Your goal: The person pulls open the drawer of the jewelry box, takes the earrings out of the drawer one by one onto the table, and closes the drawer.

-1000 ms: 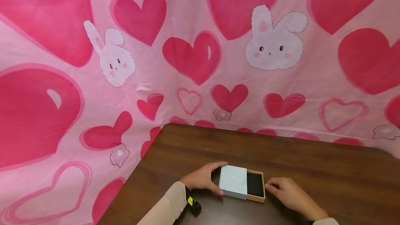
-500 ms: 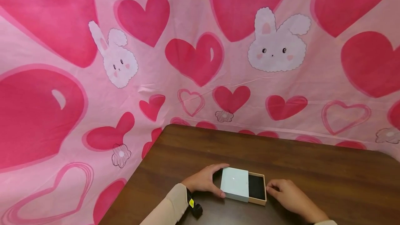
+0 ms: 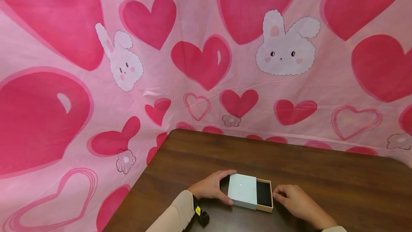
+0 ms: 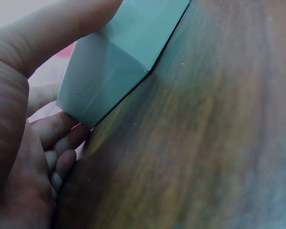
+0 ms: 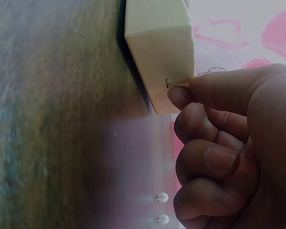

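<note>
A small pale-blue drawer box lies on the brown table, its tray partly out of its sleeve to the right. My left hand (image 3: 210,187) grips the sleeve (image 3: 243,190) at its left end, thumb on the near side and fingers at the far side. In the left wrist view the thumb (image 4: 66,28) lies along the sleeve (image 4: 102,76). The tan tray (image 3: 265,208) shows a black lining (image 3: 264,193). My right hand (image 3: 297,201) pinches a small pull tab (image 5: 177,85) at a slot in the tray's end (image 5: 162,62), with the other fingers curled.
The wooden table (image 3: 206,153) reaches back to a pink cloth (image 3: 199,28) printed with hearts and rabbits, which also hangs along the left. A black strap with a small device (image 3: 202,216) sits on the left wrist.
The tray shows slightly less beyond the sleeve, and the right hand is a little closer to it. The left hand keeps its grip. The head view has shifted slightly.
</note>
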Available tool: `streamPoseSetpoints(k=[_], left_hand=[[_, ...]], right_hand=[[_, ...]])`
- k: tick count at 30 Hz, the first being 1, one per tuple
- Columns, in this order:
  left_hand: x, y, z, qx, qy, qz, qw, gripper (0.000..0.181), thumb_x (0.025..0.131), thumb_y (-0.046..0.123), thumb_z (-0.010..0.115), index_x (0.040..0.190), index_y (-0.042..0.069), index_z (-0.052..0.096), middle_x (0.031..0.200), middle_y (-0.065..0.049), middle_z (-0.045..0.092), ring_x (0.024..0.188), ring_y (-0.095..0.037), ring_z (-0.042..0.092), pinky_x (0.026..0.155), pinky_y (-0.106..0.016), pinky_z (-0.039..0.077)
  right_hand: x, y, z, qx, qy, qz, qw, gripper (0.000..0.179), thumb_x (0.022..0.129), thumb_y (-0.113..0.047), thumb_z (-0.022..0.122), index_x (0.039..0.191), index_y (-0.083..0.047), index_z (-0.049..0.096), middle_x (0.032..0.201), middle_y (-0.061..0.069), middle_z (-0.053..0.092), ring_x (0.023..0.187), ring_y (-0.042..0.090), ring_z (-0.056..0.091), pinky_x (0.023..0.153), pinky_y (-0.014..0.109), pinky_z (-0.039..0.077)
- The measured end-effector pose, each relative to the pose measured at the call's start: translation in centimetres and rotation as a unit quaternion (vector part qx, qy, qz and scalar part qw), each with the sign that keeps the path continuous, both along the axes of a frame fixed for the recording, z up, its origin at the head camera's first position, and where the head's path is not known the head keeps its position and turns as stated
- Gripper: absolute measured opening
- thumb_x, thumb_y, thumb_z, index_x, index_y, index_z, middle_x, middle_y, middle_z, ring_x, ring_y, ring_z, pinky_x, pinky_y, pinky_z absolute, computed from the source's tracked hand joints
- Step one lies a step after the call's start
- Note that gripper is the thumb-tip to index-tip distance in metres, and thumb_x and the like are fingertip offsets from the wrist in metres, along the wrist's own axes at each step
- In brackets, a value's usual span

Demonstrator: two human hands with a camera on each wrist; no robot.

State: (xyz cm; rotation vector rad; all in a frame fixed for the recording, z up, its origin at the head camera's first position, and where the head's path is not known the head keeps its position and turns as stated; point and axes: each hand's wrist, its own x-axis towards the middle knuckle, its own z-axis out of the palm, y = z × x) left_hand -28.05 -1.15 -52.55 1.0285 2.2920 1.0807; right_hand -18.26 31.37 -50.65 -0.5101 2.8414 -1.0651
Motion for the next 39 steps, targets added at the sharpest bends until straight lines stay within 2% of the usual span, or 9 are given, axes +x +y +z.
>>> streamPoseSetpoints(k=[9, 15, 39], left_hand=[[0.08, 0.17, 0.25, -0.002, -0.011, 0.005, 0.9999, 0.091, 0.071, 0.043, 0.086, 0.148, 0.034, 0.038, 0.145, 0.017, 0.038, 0.132, -0.008, 0.035, 0.108, -0.046, 0.031], [0.05, 0.2, 0.21, -0.008, 0.001, 0.003, 1.0, 0.091, 0.071, 0.045, 0.086, 0.147, 0.039, 0.037, 0.146, 0.017, 0.037, 0.132, -0.007, 0.034, 0.107, -0.043, 0.032], [0.1, 0.24, 0.16, -0.018, 0.018, 0.012, 0.9996, 0.092, 0.07, 0.047, 0.085, 0.148, 0.034, 0.038, 0.143, 0.017, 0.04, 0.13, -0.008, 0.036, 0.106, -0.044, 0.033]], right_hand=[[-0.19, -0.1, -0.01, -0.001, 0.006, 0.008, 0.9999, 0.009, 0.095, -0.024, 0.064, 0.088, -0.021, 0.068, 0.067, -0.013, 0.048, 0.06, 0.002, 0.041, 0.053, 0.025, 0.035], [-0.3, -0.12, 0.26, -0.005, -0.004, 0.013, 0.9999, 0.009, 0.095, -0.023, 0.064, 0.088, -0.021, 0.068, 0.068, -0.012, 0.049, 0.06, 0.002, 0.041, 0.052, 0.025, 0.036], [-0.77, -0.34, -0.15, 0.004, 0.014, 0.022, 0.9997, 0.01, 0.095, -0.025, 0.064, 0.086, -0.023, 0.068, 0.071, -0.015, 0.052, 0.064, 0.001, 0.044, 0.057, 0.025, 0.037]])
